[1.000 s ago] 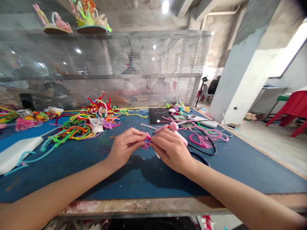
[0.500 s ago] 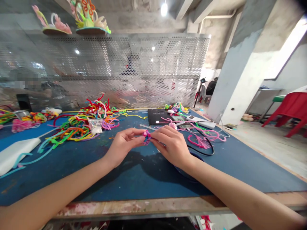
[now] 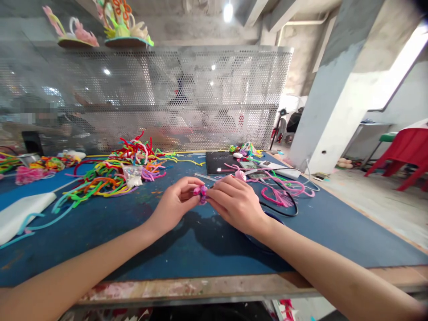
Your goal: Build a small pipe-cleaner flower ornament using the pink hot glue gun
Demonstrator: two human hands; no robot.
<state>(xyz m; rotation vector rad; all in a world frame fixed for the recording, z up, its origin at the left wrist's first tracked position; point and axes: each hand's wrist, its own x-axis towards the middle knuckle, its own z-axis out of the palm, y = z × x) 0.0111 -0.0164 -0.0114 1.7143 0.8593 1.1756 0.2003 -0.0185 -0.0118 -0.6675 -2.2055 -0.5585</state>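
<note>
The left hand point(image 3: 174, 203) and the right hand point(image 3: 234, 203) are meeting over the middle of the blue work mat point(image 3: 187, 249), and between their fingertips they are pinching a small pink and purple pipe-cleaner piece point(image 3: 200, 192). The fingers of both hands are closing on this piece from opposite sides, probably so that one hand is keeping it steady while the other is bending the fuzzy wire. The piece is hanging just above the mat, not lying on it; its exact shape is too small to tell.

To the left and further back, a loose pile of pipe cleaners point(image 3: 117, 171) in red, green, orange and yellow is spreading on the mat, soft and fuzzy, with a small clear plastic bag point(image 3: 133, 174) sitting on it. Behind the right hand, curled pink pipe cleaners point(image 3: 284, 189) are lying near a black cable point(image 3: 294, 207) and a dark flat box point(image 3: 219, 161). A perforated metal screen point(image 3: 150, 98) is standing behind the table.
</note>
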